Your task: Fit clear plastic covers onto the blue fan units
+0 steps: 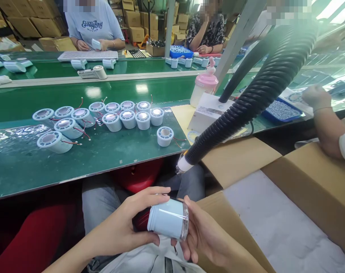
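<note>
A pale blue cylindrical part with a clear rim (168,218) lies sideways between both my hands, low over my lap. My left hand (129,223) wraps its left end with thumb underneath and fingers over the top. From the right, my right hand (203,235) cups the clear rim end with curled fingers. On the green bench (110,151) in front stand several white round parts with shiny centres and red wires (112,119). One of them (165,135) stands apart near the bench edge.
A black ribbed hose (246,102) runs diagonally from upper right down to a white nozzle (184,165). An open cardboard box (275,212) sits at my right. A pink-capped bottle (204,89) and white box (209,112) stand behind. Other people work across the belt and at my right.
</note>
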`<state>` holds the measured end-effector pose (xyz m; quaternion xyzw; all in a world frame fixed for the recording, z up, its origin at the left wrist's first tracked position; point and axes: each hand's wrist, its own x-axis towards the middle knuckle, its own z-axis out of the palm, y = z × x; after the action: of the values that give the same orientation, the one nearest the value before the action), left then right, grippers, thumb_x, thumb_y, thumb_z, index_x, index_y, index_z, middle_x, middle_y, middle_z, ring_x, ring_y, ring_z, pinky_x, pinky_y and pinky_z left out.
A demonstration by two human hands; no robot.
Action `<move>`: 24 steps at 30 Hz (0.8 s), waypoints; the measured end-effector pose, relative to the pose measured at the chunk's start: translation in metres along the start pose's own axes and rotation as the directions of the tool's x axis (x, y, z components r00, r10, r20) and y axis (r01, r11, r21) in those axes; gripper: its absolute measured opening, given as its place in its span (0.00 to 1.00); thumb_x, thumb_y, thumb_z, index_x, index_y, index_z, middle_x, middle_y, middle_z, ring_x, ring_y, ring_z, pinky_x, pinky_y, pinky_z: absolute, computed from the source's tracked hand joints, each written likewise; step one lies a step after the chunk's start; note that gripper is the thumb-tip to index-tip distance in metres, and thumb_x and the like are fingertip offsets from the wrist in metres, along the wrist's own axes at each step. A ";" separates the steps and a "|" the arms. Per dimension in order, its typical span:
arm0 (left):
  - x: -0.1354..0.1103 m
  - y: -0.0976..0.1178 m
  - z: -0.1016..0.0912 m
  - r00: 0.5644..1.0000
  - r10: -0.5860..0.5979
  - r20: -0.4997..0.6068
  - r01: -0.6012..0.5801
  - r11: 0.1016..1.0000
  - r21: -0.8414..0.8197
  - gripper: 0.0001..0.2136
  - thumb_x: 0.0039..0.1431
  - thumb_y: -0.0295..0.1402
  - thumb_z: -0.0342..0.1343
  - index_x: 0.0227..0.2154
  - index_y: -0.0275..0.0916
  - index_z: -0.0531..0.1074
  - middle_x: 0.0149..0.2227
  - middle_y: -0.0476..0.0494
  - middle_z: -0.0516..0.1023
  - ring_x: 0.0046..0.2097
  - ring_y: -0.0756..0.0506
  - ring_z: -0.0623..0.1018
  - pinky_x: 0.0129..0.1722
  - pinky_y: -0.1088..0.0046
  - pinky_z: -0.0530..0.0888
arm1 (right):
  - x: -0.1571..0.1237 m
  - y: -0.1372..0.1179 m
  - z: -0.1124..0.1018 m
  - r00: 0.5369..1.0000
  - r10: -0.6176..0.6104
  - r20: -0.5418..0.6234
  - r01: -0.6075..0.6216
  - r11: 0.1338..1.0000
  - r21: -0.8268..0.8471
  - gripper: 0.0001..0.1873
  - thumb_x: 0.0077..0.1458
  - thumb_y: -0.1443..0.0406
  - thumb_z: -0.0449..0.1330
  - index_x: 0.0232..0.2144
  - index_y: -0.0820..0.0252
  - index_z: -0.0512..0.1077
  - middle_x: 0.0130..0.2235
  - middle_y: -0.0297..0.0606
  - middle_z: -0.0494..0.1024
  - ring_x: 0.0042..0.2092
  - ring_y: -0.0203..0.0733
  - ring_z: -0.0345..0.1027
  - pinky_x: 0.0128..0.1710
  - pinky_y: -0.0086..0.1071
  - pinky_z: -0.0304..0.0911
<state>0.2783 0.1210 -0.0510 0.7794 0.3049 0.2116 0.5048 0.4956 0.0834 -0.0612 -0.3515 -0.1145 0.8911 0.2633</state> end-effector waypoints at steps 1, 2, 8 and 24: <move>0.000 0.000 0.000 1.000 -0.010 0.001 0.010 1.000 0.007 0.33 0.52 0.33 0.65 0.59 0.58 0.57 0.62 0.44 0.63 0.63 0.41 0.64 0.62 0.59 0.63 | 0.000 0.000 0.000 1.000 0.029 -0.009 -0.028 1.000 0.013 0.40 0.66 0.49 0.31 0.25 0.70 0.70 0.20 0.43 0.73 0.15 0.30 0.66 0.11 0.16 0.58; -0.001 0.001 0.000 1.000 -0.020 0.002 0.020 1.000 0.011 0.32 0.53 0.33 0.64 0.59 0.57 0.58 0.62 0.44 0.63 0.63 0.41 0.64 0.62 0.58 0.63 | 0.001 -0.001 0.000 0.998 0.055 -0.017 -0.055 0.998 0.020 0.43 0.66 0.51 0.26 0.24 0.71 0.70 0.20 0.44 0.73 0.15 0.30 0.66 0.10 0.16 0.58; -0.001 0.005 0.000 0.998 -0.056 0.019 0.056 0.998 0.013 0.31 0.53 0.33 0.64 0.58 0.54 0.61 0.61 0.42 0.64 0.62 0.39 0.64 0.61 0.56 0.64 | -0.001 -0.006 0.004 0.995 0.100 0.022 -0.100 0.995 -0.025 0.51 0.64 0.48 0.21 0.19 0.71 0.73 0.15 0.40 0.68 0.12 0.26 0.60 0.09 0.13 0.53; -0.009 0.013 0.008 0.915 -0.403 -0.010 0.381 0.872 -0.309 0.32 0.51 0.40 0.64 0.59 0.49 0.61 0.58 0.40 0.64 0.49 0.41 0.74 0.46 0.69 0.77 | -0.016 0.007 -0.021 0.618 -0.700 0.358 0.605 0.132 -0.786 0.40 0.52 0.58 0.67 0.62 0.41 0.52 0.66 0.41 0.51 0.63 0.49 0.53 0.60 0.43 0.57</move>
<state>0.2807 0.1057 -0.0427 0.6070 0.4391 0.1773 0.6381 0.5170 0.0691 -0.0704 -0.3875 -0.6674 0.4810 0.4161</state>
